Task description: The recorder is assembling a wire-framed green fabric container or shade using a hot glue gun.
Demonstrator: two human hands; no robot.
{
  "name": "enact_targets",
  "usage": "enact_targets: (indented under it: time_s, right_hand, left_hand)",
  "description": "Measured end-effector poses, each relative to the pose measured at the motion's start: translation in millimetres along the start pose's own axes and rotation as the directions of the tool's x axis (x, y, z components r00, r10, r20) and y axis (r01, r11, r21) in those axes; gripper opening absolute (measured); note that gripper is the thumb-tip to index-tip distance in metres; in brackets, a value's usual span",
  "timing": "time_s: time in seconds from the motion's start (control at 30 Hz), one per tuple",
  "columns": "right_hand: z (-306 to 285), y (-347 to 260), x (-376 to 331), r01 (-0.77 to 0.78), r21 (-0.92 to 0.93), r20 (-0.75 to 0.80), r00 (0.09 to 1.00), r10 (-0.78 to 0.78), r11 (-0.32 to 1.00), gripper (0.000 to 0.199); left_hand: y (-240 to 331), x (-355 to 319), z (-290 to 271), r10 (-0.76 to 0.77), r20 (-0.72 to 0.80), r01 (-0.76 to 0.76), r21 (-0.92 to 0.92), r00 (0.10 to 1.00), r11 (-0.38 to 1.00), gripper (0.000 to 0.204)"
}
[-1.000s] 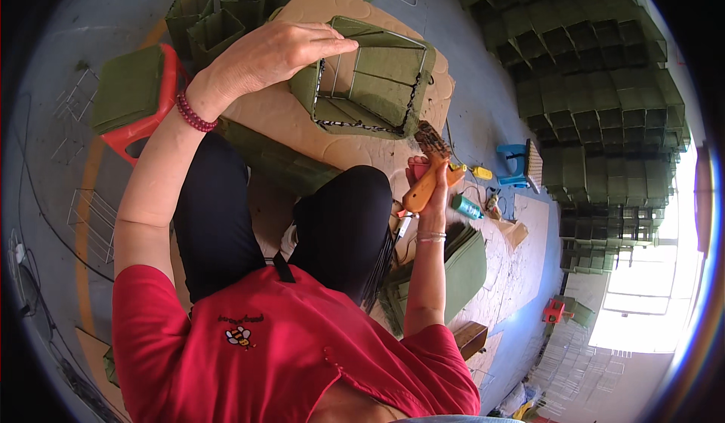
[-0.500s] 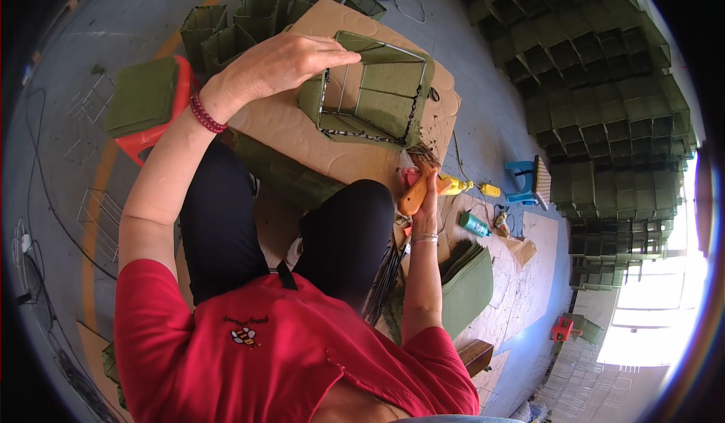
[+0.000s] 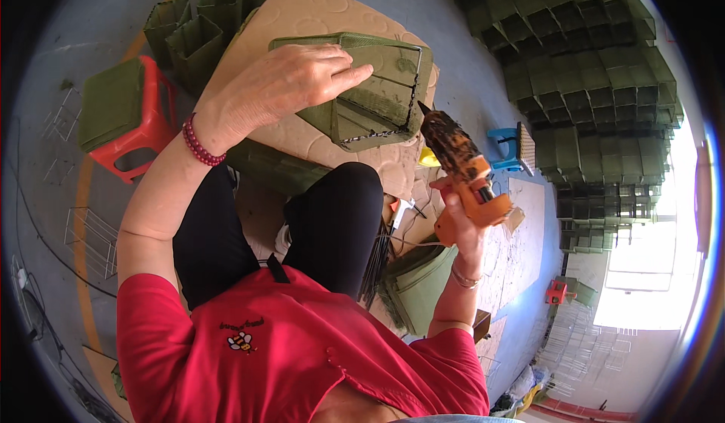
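My left hand (image 3: 283, 83) lies flat on a green felt box on a wire frame (image 3: 374, 94), which rests on a tan board (image 3: 302, 15) across my lap. My right hand (image 3: 461, 211) is shut on an orange glue gun (image 3: 464, 170). The gun's dark nozzle points up and to the left, close to the box's right corner. A red bead bracelet is on my left wrist and a thin bangle on the right.
Several finished green boxes (image 3: 196, 26) stand at the upper left beside a red stool (image 3: 132, 132) with a green pad. A big stack of green boxes (image 3: 589, 68) fills the upper right. Bare wire frames (image 3: 91, 234) lie on the grey floor at left. A small blue stool (image 3: 506, 147) stands at right.
My right hand has lifted the glue gun from low beside my knee up toward the box's right corner. My left hand has stayed pressed on the green box.
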State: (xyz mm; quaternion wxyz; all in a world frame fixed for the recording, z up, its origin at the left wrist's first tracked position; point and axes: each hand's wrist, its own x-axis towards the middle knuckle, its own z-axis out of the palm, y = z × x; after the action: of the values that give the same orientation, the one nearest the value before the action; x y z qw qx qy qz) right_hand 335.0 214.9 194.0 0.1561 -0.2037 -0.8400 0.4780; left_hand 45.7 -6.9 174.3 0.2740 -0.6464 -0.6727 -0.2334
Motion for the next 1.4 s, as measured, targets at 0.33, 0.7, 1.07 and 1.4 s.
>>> enact_targets:
  time_s: [0.33, 0.7, 1.07, 1.4]
  right_hand:
    - [38, -9, 7, 0.015, -0.296, -0.086, 0.995, -0.042, 0.955, 0.028]
    - [51, -9, 12, 0.047, -0.312, -0.117, 0.989, -0.088, 0.949, 0.023]
    - [58, -5, 15, 0.05, -0.319, -0.135, 0.986, -0.098, 0.947, 0.023]
    - [59, -3, 13, 0.037, -0.288, -0.15, 0.985, -0.083, 0.957, 0.02]
  left_hand:
    - [5, -14, 2, -0.021, -0.019, 0.022, 0.029, 1.0, 0.999, 0.045]
    - [5, -25, -2, -0.041, -0.012, 0.041, 0.001, 0.999, 0.999, 0.047]
    - [4, -26, -1, -0.026, -0.008, 0.026, 0.002, 1.0, 1.0, 0.047]
    - [5, -27, -2, -0.02, -0.017, 0.02, 0.002, 1.0, 1.0, 0.048]
